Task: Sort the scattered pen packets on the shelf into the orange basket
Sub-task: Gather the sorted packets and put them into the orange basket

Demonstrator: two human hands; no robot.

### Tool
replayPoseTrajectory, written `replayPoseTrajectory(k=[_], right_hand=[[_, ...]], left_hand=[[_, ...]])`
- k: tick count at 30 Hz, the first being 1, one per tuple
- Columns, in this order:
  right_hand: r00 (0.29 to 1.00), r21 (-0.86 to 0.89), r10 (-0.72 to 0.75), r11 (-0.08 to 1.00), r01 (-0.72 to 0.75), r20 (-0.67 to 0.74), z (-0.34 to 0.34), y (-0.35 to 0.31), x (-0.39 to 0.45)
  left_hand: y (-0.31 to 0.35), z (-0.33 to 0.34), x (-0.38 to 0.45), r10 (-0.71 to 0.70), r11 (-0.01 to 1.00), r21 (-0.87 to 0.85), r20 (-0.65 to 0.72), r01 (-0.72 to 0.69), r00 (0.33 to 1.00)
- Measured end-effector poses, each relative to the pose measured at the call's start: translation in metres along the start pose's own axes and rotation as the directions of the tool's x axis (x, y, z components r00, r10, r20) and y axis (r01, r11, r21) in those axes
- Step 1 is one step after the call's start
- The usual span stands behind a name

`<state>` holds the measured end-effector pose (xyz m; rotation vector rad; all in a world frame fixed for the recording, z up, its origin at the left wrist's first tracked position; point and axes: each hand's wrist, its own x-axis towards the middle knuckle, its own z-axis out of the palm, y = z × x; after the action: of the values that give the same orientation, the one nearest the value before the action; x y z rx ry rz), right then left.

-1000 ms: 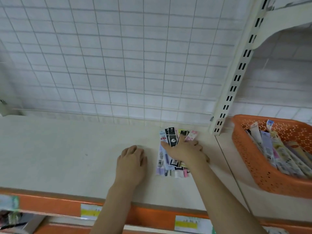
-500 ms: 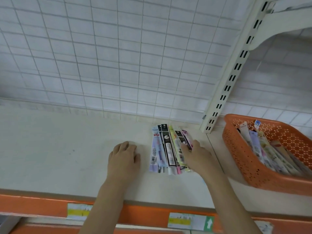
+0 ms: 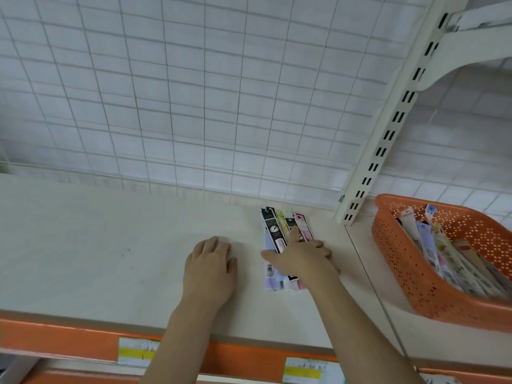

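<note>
Pen packets (image 3: 277, 239) lie bunched near the shelf's (image 3: 110, 245) back edge, long axes front to back. Right hand (image 3: 302, 256) grips them; the orange basket (image 3: 410, 273) sits rightward. Left hand (image 3: 209, 268) rests flat, holding nothing.

A bunch of pen packets (image 3: 279, 239) is covered by the right hand (image 3: 302, 256) on the shelf (image 3: 97, 245); the left hand (image 3: 210, 267) is laid flat beside it.

2 bare forearms, no visible sleeves
</note>
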<state>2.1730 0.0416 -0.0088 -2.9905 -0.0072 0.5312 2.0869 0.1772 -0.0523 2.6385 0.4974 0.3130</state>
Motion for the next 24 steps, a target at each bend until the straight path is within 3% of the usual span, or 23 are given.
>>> replayPoseTrajectory(k=[14, 19, 24], right_hand=[[0.959, -0.019, -0.198, 0.980, 0.198, -0.204, -0.018, 0.044, 0.005], [0.961, 0.141, -0.223, 0.959, 0.247, -0.165, -0.031, 0.050, -0.006], [0.900, 0.321, -0.277, 0.865, 0.386, -0.336, -0.068, 0.058, -0.023]], left_hand=[[0.003, -0.001, -0.001, -0.006, 1.000, 0.000, 0.001, 0.006, 1.000], [0.003, 0.000, -0.001, -0.007, 1.000, -0.019, -0.019, 0.007, 1.000], [0.004, 0.000, -0.001, -0.004, 1.000, -0.006, -0.022, 0.004, 1.000]])
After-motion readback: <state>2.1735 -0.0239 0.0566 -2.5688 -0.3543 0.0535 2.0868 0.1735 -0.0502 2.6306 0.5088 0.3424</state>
